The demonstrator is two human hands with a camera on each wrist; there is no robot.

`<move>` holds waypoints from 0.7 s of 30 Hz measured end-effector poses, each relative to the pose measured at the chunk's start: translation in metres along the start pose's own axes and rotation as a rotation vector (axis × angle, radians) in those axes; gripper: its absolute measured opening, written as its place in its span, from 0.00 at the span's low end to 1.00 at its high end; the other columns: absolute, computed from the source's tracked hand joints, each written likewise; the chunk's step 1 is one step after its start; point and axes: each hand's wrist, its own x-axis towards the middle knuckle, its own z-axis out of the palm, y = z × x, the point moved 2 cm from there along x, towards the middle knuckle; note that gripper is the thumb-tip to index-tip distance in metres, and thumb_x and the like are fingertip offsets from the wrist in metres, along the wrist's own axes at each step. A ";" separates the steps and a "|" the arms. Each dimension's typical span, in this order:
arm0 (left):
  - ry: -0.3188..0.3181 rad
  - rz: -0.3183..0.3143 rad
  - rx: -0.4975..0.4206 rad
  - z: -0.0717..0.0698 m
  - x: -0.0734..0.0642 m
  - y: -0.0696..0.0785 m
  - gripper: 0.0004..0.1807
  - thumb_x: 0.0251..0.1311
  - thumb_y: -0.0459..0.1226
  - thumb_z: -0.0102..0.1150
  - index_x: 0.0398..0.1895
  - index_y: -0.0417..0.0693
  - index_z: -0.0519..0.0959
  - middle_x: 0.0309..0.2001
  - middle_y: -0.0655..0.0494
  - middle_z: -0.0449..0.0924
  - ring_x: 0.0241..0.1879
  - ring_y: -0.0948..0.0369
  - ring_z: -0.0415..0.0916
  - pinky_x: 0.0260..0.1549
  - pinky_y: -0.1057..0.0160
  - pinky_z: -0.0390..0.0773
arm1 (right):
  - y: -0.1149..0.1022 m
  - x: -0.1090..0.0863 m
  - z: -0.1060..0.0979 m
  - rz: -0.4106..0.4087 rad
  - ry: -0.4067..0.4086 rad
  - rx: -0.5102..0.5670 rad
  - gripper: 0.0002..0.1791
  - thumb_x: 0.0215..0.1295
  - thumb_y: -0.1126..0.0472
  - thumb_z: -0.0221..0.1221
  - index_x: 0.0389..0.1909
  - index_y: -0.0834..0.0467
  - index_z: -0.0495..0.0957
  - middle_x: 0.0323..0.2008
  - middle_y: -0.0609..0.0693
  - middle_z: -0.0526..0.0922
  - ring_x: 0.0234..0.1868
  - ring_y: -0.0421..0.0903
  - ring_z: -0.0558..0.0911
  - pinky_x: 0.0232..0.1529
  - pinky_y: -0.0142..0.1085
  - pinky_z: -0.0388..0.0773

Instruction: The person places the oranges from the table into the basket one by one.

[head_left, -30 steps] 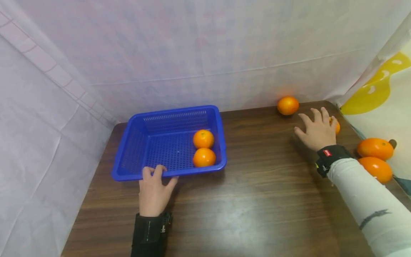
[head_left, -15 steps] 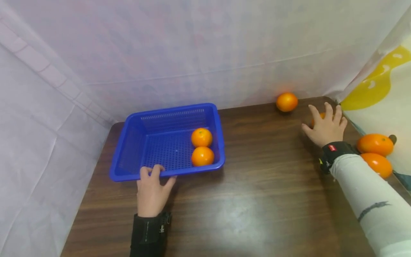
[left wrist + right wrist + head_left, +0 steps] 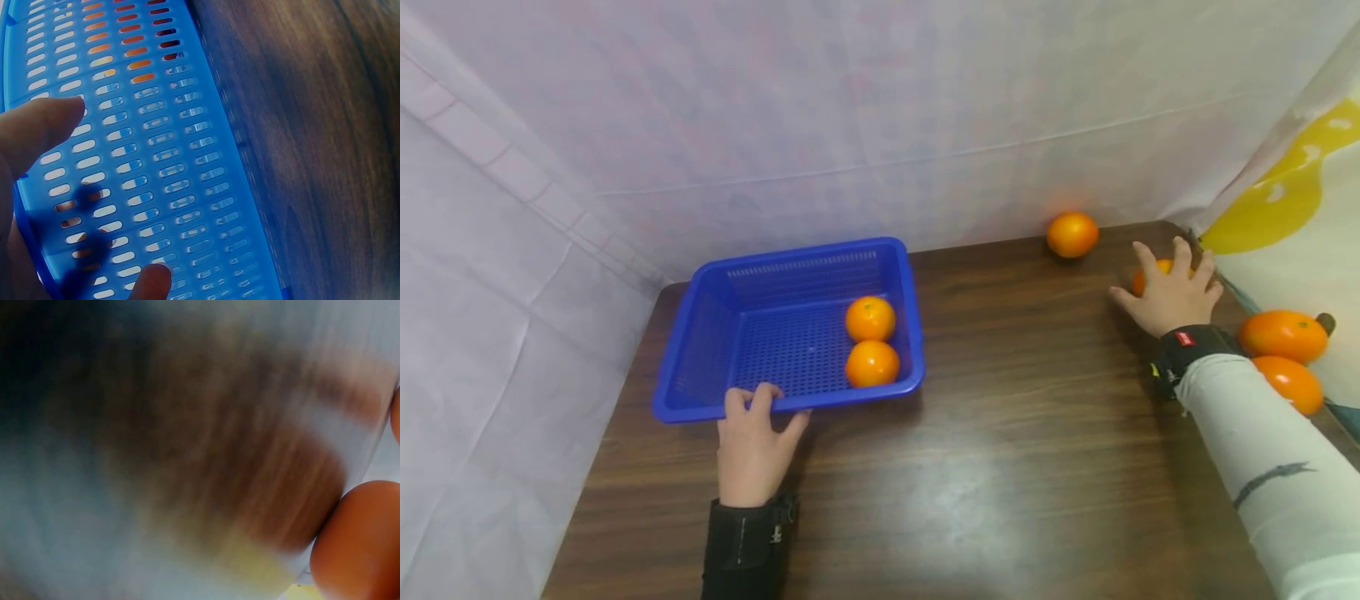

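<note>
My left hand [image 3: 752, 458] grips the front rim of a blue plastic basket [image 3: 700, 412], two fingers hooked over the rim and the thumb outside. In the left wrist view, the thumb [image 3: 50, 122] and a fingertip [image 3: 152, 282] lie against the slotted wall. Inside the basket, two oranges [image 3: 870, 319] sit at its right end. At the far right, my right hand [image 3: 1172, 300] hovers palm down with fingers spread over another orange [image 3: 1163, 266], which it partly hides. The right wrist view has an orange [image 3: 365, 544] at its right edge, with no fingers showing.
One orange [image 3: 1072, 234] rests by the back curtain, left of my right hand. Two larger orange fruits [image 3: 1285, 336] lie at the table's right edge, beside my right forearm. Curtains enclose the brown wooden table [image 3: 970, 467] at the back and sides.
My right hand has shifted right and slightly farther back, so the orange under it now shows on the thumb side instead of the little-finger side. The left hand stays on the basket rim.
</note>
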 end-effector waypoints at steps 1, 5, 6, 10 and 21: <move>0.000 0.000 0.000 0.000 0.000 0.000 0.23 0.56 0.50 0.72 0.48 0.48 0.76 0.50 0.42 0.65 0.42 0.42 0.70 0.31 0.49 0.73 | 0.001 0.000 0.000 0.003 -0.005 0.004 0.47 0.69 0.36 0.54 0.81 0.46 0.45 0.78 0.69 0.30 0.72 0.83 0.30 0.56 0.83 0.44; 0.007 0.002 0.006 -0.001 0.000 0.002 0.23 0.56 0.50 0.72 0.48 0.49 0.76 0.49 0.43 0.64 0.41 0.43 0.69 0.30 0.52 0.72 | 0.003 -0.001 0.001 -0.004 -0.026 0.003 0.43 0.70 0.39 0.56 0.79 0.51 0.52 0.77 0.71 0.36 0.68 0.86 0.40 0.48 0.81 0.57; 0.007 0.001 0.009 -0.001 0.000 0.002 0.23 0.56 0.50 0.72 0.48 0.49 0.76 0.49 0.43 0.64 0.41 0.43 0.69 0.30 0.52 0.71 | 0.004 -0.001 0.002 -0.011 -0.025 -0.003 0.41 0.70 0.40 0.56 0.77 0.52 0.55 0.76 0.73 0.38 0.67 0.86 0.44 0.46 0.80 0.60; -0.004 -0.002 0.014 0.000 0.000 0.001 0.24 0.56 0.51 0.71 0.49 0.48 0.76 0.50 0.43 0.64 0.41 0.43 0.69 0.31 0.52 0.71 | 0.007 -0.001 0.002 -0.033 -0.009 -0.029 0.34 0.70 0.47 0.59 0.70 0.57 0.62 0.71 0.76 0.47 0.60 0.86 0.53 0.38 0.76 0.69; 0.009 0.010 0.013 0.001 0.000 0.000 0.23 0.56 0.51 0.71 0.47 0.48 0.76 0.50 0.43 0.64 0.41 0.43 0.69 0.30 0.52 0.72 | 0.001 -0.004 0.001 -0.045 0.040 -0.032 0.26 0.68 0.60 0.60 0.64 0.61 0.65 0.67 0.76 0.50 0.56 0.86 0.55 0.36 0.75 0.70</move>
